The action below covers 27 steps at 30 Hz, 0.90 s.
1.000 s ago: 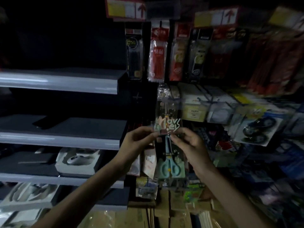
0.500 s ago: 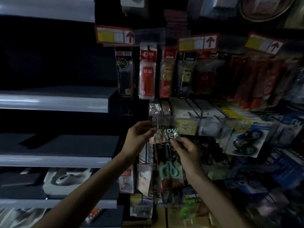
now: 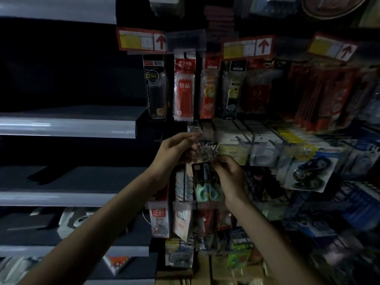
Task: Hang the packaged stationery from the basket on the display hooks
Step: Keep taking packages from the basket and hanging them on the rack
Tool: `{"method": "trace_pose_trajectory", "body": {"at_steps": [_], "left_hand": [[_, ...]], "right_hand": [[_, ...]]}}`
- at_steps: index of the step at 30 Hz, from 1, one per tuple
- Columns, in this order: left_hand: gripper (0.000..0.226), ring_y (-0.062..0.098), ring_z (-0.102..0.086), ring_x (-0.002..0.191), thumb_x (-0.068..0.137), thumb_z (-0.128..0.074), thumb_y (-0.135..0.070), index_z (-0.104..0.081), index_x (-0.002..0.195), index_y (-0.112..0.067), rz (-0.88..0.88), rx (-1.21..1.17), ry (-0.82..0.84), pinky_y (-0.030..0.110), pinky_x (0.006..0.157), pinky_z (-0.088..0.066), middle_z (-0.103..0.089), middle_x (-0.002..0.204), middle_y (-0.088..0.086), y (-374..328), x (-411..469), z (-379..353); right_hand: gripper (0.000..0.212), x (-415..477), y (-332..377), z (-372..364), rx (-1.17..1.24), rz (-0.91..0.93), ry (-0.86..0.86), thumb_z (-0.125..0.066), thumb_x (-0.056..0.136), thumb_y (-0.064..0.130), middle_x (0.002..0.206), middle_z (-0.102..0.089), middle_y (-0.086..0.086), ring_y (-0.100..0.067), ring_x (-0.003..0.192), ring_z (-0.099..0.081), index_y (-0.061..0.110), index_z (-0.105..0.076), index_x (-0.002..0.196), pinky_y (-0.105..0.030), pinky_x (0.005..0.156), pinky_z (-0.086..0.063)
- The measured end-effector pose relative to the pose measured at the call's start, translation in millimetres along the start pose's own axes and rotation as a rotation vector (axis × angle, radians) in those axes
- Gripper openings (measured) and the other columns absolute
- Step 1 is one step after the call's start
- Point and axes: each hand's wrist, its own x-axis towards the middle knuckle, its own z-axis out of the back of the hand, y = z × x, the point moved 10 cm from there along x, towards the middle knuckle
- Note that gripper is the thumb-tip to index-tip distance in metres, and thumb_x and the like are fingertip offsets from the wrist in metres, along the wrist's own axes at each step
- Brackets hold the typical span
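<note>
Scissors pack [image 3: 206, 161]: clear glossy plastic. Shelf edges [image 3: 67, 127]: smooth, glossy. Hooks [image 3: 239, 138]: metal wire.

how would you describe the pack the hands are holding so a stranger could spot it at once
Start at the hook wall of hanging packs, right of the grey shelves, and drop below the row of red and black pen packs. There the left hand and right hand hold a clear scissors pack; its mint-green handles set it apart.

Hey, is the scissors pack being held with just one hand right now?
No, the left hand pinches the top of the scissors pack while the right hand grips its middle.
</note>
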Motion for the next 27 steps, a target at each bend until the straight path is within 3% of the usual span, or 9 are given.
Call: {"method": "trace_pose_trajectory", "body": {"at_steps": [4, 10, 13, 21, 27], "left_hand": [[0.027, 0.027, -0.065, 0.099, 0.107, -0.056, -0.019, -0.073, 0.127, -0.016, 0.033, 0.049, 0.005, 0.055, 0.108, -0.051, -0.069, 0.105, 0.013, -0.4, 1.8, 3.6], [0.026, 0.023, -0.069, 0.095, 0.107, -0.058, -0.022, -0.071, 0.129, -0.023, 0.030, 0.134, 0.046, 0.046, 0.097, -0.055, -0.072, 0.102, 0.009, -1.2, -1.0, 1.9], [0.028, 0.025, -0.070, 0.099, 0.107, -0.057, -0.020, -0.071, 0.128, -0.031, 0.023, 0.161, 0.054, 0.049, 0.100, -0.055, -0.072, 0.110, 0.021, 0.8, -2.9, 2.6], [0.030, 0.021, -0.070, 0.097, 0.108, -0.056, -0.017, -0.071, 0.128, -0.034, 0.022, 0.168, 0.052, 0.041, 0.093, -0.055, -0.073, 0.111, 0.018, 0.4, -5.1, 3.3], [0.033, 0.022, -0.069, 0.096, 0.108, -0.054, -0.013, -0.070, 0.130, -0.033, 0.011, 0.164, 0.063, 0.040, 0.092, -0.053, -0.073, 0.111, 0.018, 2.0, -5.4, 2.9]], "right_hand": [[0.009, 8.4, 5.0, -8.8, 0.041, -0.006, 0.012, -0.071, 0.097, 0.031, 0.100, -0.077, 0.009, -0.004, 0.095, -0.071, 0.026, -0.075, 0.103, -0.022, 0.078, -0.052], [0.015, 20.0, 9.8, -15.0, 0.042, -0.004, -0.020, -0.068, 0.099, 0.029, 0.097, -0.076, 0.003, -0.006, 0.090, -0.069, 0.016, -0.073, 0.101, -0.023, 0.074, -0.050], [0.020, 23.5, 9.3, -18.9, 0.062, -0.011, -0.020, -0.069, 0.098, 0.031, 0.099, -0.076, -0.006, -0.016, 0.090, -0.071, 0.012, -0.072, 0.101, -0.032, 0.077, -0.053], [0.015, 28.5, 5.5, -22.6, 0.084, -0.013, -0.039, -0.069, 0.099, 0.024, 0.098, -0.075, 0.002, -0.013, 0.090, -0.070, 0.012, -0.072, 0.106, -0.020, 0.070, -0.052], [0.019, 31.0, -7.5, -21.0, 0.078, -0.035, -0.055, -0.070, 0.097, 0.028, 0.099, -0.077, -0.008, -0.026, 0.094, -0.072, 0.010, -0.072, 0.103, -0.040, 0.082, -0.057]]}}
